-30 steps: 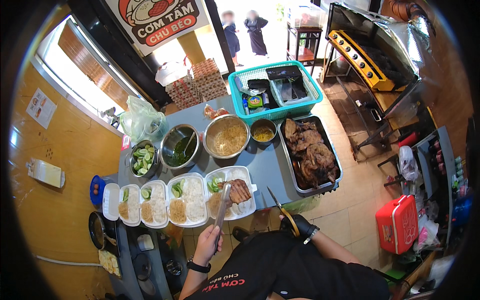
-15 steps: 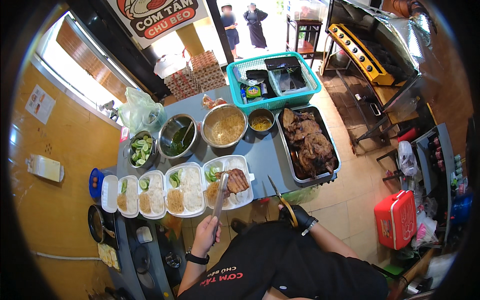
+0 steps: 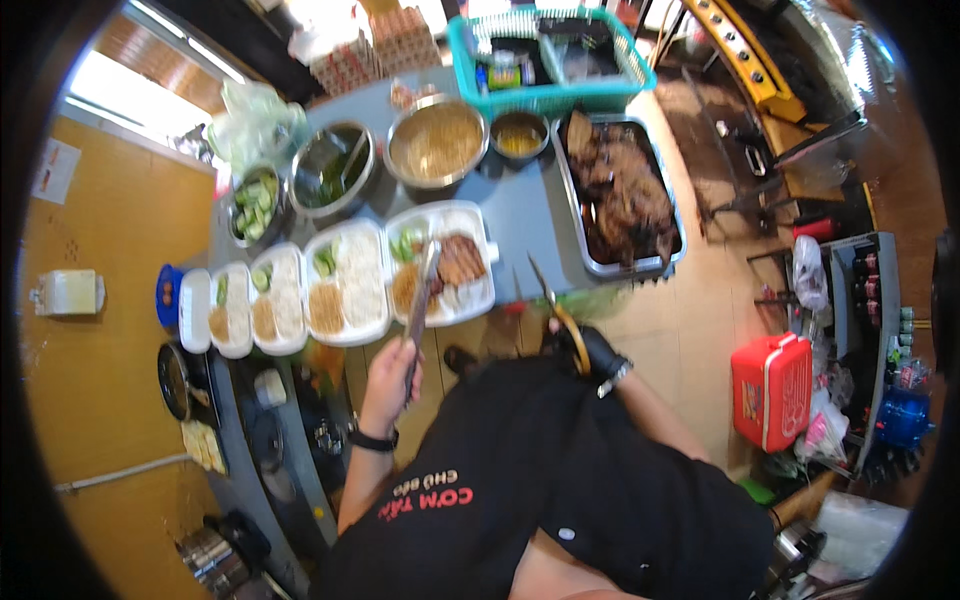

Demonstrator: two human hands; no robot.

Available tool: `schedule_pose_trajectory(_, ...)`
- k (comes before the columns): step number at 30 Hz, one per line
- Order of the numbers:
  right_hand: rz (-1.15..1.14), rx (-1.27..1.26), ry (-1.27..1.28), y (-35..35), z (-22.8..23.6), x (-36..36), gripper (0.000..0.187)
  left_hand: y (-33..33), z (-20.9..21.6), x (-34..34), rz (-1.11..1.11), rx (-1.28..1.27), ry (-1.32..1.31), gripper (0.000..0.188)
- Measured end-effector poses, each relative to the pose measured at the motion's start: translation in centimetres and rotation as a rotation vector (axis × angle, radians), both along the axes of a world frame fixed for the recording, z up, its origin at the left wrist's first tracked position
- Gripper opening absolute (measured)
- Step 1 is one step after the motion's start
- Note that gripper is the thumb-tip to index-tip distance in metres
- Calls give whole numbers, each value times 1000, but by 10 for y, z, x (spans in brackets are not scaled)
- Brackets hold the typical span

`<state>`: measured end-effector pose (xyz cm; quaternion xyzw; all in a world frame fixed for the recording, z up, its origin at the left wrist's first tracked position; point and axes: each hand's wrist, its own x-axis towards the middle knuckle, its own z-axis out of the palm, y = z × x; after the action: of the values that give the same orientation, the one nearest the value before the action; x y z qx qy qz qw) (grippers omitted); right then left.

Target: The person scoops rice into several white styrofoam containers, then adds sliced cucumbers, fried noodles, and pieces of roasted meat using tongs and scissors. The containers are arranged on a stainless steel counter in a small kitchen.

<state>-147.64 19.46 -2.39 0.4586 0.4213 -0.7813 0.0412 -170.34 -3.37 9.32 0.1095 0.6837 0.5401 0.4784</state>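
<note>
My left hand [image 3: 391,380] is closed around metal tongs [image 3: 421,300], whose tips rest at a browned piece of grilled meat [image 3: 461,262]. That meat lies in the rightmost white foam box [image 3: 488,292], over rice, beside sliced cucumber [image 3: 407,243] and a heap of tan shreds [image 3: 405,286]. In a black glove, my right hand [image 3: 597,358] grips yellow-handled scissors [image 3: 563,312], their blades pointing away from me and parted. Several more open foam boxes [image 3: 347,283] run to the left with rice, cucumber and tan shreds. Whether the tongs still pinch the meat is too blurred to tell.
A metal tray [image 3: 672,258] of grilled meat stands at the table's right. Behind the boxes are bowls of cucumber [image 3: 256,207], green sauce [image 3: 333,182], and noodle-like shreds [image 3: 437,142], plus a small bowl [image 3: 519,138]. A teal basket [image 3: 552,98] stands at the back; a red cooler [image 3: 772,392] sits right.
The piece of meat has come down from above the rightmost box into it, with the tongs lowered alongside. My view has tipped downward, and the scissors stay in my right hand.
</note>
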Motion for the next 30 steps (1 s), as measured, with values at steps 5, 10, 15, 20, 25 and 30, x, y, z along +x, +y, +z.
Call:
schedule_pose_trajectory(5, -43, 5, 16, -1, -8, 4, 32, 6, -4, -5, -2, 24, 21, 31)
schedule_pose_trajectory(10, 7, 16, 33, 5, 1, -11, 39, 19, 4, -25, 9, 31, 51, 29)
schedule_pose_trajectory(15, 20, 89, 35, 5, 19, -18, 40, 14, -20, -33, -35, 29, -17, 29)
schedule_pose_trajectory(20, 187, 47, 71, 1, 28, -34, 31, -10, -65, -23, -83, -27, -92, 29)
schedule_pose_trajectory(25, 316, 125, -31, -18, 27, -52, 30, -21, -75, -21, -57, -30, -142, 33)
schedule_pose_trajectory(30, 411, 215, -34, -12, 15, -49, 30, -36, -64, -18, -46, -38, -192, 32)
